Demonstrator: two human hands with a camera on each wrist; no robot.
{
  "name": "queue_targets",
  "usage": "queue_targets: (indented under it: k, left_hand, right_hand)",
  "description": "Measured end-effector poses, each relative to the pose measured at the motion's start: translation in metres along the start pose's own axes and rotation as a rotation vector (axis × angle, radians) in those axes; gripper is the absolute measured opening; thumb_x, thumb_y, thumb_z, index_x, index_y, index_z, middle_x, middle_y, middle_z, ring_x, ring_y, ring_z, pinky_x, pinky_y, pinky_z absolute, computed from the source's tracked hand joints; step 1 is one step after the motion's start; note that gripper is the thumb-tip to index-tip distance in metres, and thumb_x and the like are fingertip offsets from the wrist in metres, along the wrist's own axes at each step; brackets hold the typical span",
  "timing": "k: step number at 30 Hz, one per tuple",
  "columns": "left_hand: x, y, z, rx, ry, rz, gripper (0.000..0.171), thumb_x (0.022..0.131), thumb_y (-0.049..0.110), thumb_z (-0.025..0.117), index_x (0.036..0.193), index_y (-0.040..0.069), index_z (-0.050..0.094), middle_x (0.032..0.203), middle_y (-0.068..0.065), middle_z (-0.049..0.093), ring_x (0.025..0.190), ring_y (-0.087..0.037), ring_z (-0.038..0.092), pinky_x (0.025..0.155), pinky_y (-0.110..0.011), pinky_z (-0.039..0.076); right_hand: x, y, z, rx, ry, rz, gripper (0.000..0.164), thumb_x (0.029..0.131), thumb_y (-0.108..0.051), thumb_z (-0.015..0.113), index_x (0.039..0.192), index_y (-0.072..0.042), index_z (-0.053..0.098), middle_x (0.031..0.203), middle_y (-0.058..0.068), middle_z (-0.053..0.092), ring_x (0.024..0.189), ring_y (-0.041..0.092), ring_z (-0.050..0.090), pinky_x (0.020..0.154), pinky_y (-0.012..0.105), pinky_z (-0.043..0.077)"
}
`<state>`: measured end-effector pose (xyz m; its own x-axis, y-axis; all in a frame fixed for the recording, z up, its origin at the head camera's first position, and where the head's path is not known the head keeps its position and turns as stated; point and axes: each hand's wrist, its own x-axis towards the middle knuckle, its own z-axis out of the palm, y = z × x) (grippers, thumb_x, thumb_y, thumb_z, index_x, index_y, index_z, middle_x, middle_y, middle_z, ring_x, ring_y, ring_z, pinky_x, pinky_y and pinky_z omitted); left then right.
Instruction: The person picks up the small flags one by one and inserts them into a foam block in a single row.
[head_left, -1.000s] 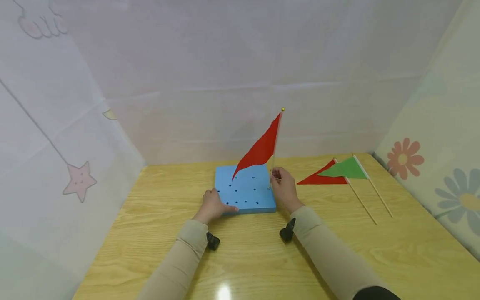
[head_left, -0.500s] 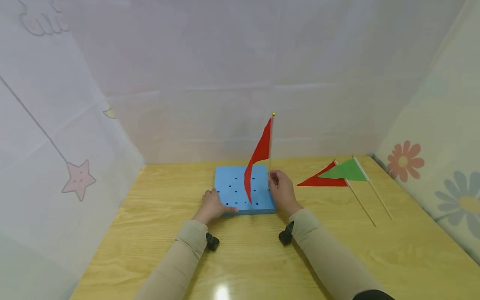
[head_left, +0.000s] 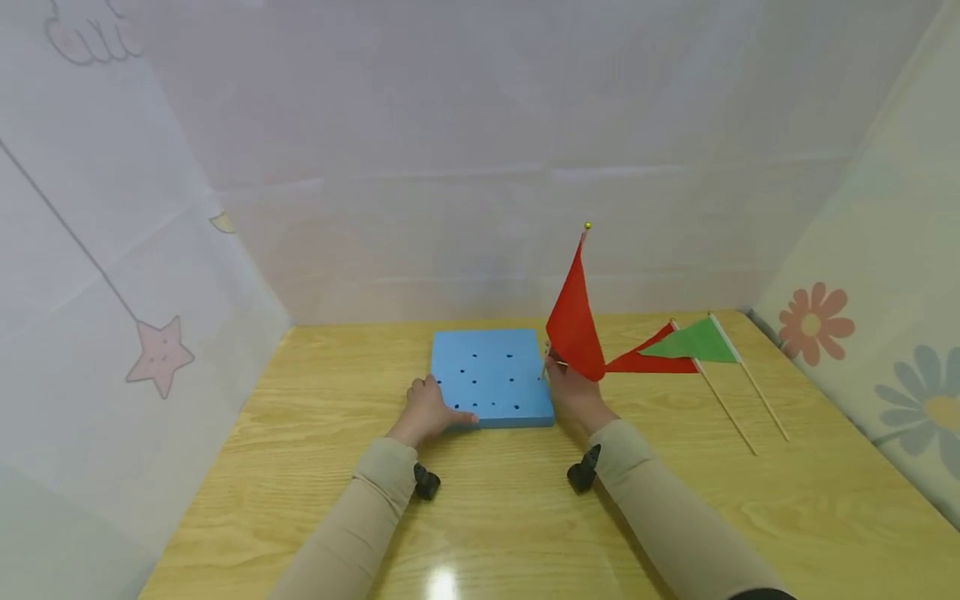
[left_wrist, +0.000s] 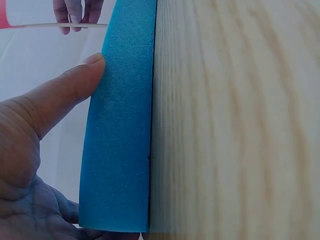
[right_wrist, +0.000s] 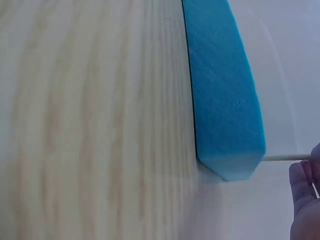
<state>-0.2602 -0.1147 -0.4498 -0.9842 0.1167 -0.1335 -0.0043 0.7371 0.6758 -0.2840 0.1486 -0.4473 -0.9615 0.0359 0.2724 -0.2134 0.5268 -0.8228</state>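
My right hand pinches the thin stick of a red triangular flag at the right edge of a blue foam block. The flag stands tilted right, its cloth hanging partly over my hand. In the right wrist view, the stick meets the block's top face near a corner; how deep it sits is hidden. My left hand grips the block's front left corner, its thumb on the front top edge and its other fingers at the left side. Several small holes dot the block's top.
Right of the block, a green triangular flag lies partly over a second red flag on the wooden table. Printed cloth hangs behind and at both sides.
The held red flag first leaned left and swung upright, its cloth hanging over the block. Now it tilts right, with the cloth in front of my right hand. The left hand has stayed put.
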Motion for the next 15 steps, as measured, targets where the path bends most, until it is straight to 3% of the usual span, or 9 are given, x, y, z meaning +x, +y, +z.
queue_targets:
  k: [2,5,15]
  left_hand:
    - [0.000,0.000,0.001,0.009,-0.005,-0.002,0.122,0.076,0.045,0.093,0.155,-0.017,0.023,0.154,-0.039,0.030,0.142,-0.051,0.032,0.112,-0.056,0.038]
    - [0.000,0.000,0.002,0.010,-0.006,-0.004,0.122,0.076,0.044,0.093,0.155,-0.017,0.023,0.153,-0.039,0.029,0.142,-0.051,0.032,0.111,-0.057,0.038]
    - [0.000,0.001,-0.001,0.000,-0.004,-0.003,0.121,0.078,0.044,0.092,0.155,-0.017,0.022,0.155,-0.040,0.027,0.144,-0.052,0.029,0.112,-0.057,0.037]
  right_hand:
    - [0.000,0.003,-0.003,-0.026,-0.023,0.003,0.025,0.107,-0.007,0.053,0.127,0.007,0.059,0.118,0.022,0.063,0.112,0.038,0.060,0.099,0.047,0.051]
    - [-0.002,0.009,-0.008,-0.045,-0.058,-0.014,0.040,0.105,-0.004,0.053,0.143,0.008,0.053,0.131,0.026,0.060,0.122,0.041,0.059,0.105,0.052,0.048]
    - [-0.009,0.025,-0.033,-0.126,-0.165,0.014,0.045,0.105,-0.007,0.051,0.146,0.013,0.047,0.136,0.032,0.057,0.125,0.047,0.055,0.106,0.057,0.044]
